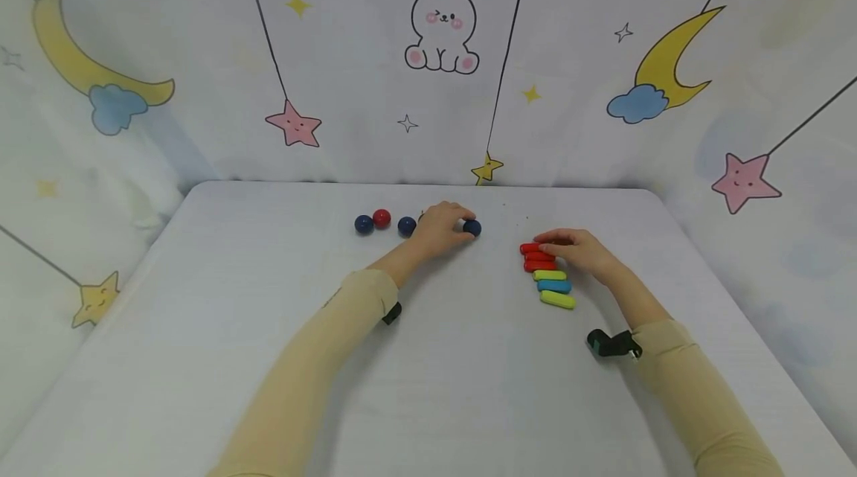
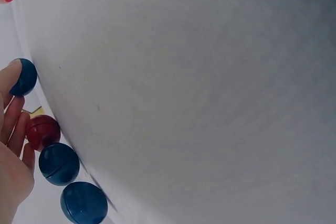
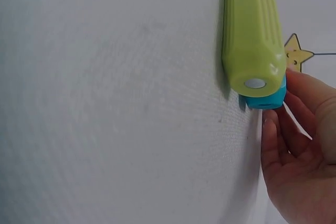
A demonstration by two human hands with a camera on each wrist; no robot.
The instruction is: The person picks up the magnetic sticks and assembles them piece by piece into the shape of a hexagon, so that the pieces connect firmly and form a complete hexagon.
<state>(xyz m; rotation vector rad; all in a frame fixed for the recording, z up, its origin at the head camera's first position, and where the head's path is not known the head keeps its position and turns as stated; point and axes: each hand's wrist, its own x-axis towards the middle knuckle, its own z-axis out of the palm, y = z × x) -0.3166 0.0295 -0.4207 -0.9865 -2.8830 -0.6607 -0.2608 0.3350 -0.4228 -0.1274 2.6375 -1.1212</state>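
Dead centre, the left hand pinches a blue ball — right of centre, the right hand grips the farthest red stick — a slack pinch might let that ball roll.

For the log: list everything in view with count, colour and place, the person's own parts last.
Table: 1, white, centre
Backdrop: 1, white, behind the table
Printed rabbit, moons, stars and clouds: several, mixed colours, on the backdrop
Blue balls: at least 3, blue, far side
Red ball: at least 1, red, far side
Sticks: 6 visible, 3 red, 2 yellow-green, 1 blue, right of centre
Wrist cameras: 2, black, at the cuffs
Sleeves: 2, beige, near side
Left hand: 1, holding a blue ball
Right hand: 1, at the farthest red stick
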